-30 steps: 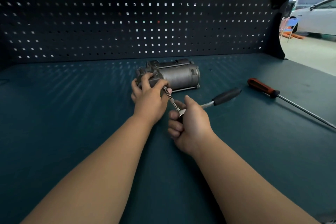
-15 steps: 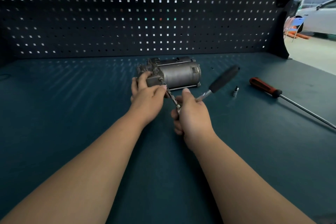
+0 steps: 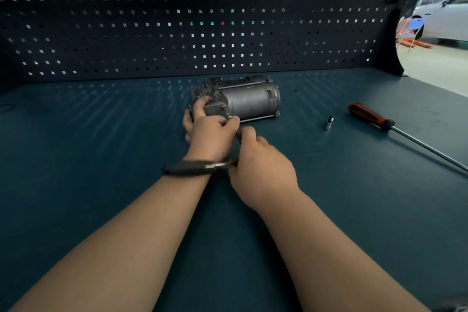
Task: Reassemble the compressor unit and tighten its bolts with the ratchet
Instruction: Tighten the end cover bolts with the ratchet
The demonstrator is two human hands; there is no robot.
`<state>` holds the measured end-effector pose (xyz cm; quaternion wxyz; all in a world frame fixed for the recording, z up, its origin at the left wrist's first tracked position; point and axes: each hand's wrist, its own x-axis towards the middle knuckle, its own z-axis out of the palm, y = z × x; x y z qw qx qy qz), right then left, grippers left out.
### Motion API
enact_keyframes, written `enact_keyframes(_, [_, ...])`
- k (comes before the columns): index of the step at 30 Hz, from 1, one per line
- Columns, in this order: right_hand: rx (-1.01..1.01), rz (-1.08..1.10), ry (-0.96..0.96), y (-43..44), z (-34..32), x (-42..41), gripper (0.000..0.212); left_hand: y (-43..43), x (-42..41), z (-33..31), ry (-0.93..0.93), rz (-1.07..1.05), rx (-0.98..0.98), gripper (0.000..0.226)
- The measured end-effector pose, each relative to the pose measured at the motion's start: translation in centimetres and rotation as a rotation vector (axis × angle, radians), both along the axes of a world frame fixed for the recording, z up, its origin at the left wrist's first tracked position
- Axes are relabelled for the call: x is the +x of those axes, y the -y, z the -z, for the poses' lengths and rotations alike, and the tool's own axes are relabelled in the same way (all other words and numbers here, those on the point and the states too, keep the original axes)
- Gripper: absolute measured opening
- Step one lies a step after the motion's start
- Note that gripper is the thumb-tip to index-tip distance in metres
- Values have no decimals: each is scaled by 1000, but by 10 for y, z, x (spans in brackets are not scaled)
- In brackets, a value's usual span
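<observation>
Right hand (image 3: 263, 167) grips ratchet (image 3: 192, 167), seemingly engaging compressor (image 3: 250, 101).

Car-repair workshop, dark teal workbench (image 3: 101, 159) under the compressor unit (image 3: 250, 101), perforated tool panel (image 3: 177, 20) behind it, red-handled screwdriver (image 3: 369, 116) and small socket bit (image 3: 328, 124) to its right, pale car (image 3: 445, 15) on a concrete floor farther right

Lay open across the tabletop (image 3: 88, 147) left of the compressor (image 3: 250, 101); hemmed right by a small socket (image 3: 328, 124) and screwdriver (image 3: 369, 116), behind by pegboard (image 3: 177, 20).
</observation>
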<state>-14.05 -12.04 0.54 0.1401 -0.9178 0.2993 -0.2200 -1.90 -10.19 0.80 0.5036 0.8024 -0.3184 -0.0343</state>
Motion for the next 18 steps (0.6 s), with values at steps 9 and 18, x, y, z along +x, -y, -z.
enact_keyframes(9, [466,-10,372,12,2,-1,11,-1,-4,-3,-105,1,-38,9])
enact_keyframes(18, [1668,25,824,-1,-9,7,40,-2,-2,-5,20,19,29,47])
